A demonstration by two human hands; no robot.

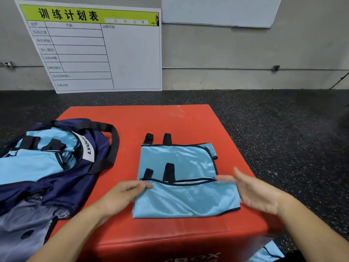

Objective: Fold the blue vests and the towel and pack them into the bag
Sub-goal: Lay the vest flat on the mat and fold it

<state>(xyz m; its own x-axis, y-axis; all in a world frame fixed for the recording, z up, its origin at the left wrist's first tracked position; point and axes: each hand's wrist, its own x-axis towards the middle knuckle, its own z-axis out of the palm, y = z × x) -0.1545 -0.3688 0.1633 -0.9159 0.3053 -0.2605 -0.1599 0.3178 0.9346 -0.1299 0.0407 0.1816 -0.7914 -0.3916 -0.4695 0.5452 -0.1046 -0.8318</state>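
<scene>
Head view: the blue vest (181,178) lies flat on the red box (188,121), right of the navy bag (56,167), which already holds blue cloth. The vest is half folded, its near flap doubled over. Its long axis runs away from the person, with the black straps pointing at the far wall.

The left hand (120,195) pinches the flap's left edge. The right hand (255,191) rests spread at its right edge, fingers straight. Both are equally near, so the next fold probably goes forward.

Bag (56,186) cut off at left edge
</scene>
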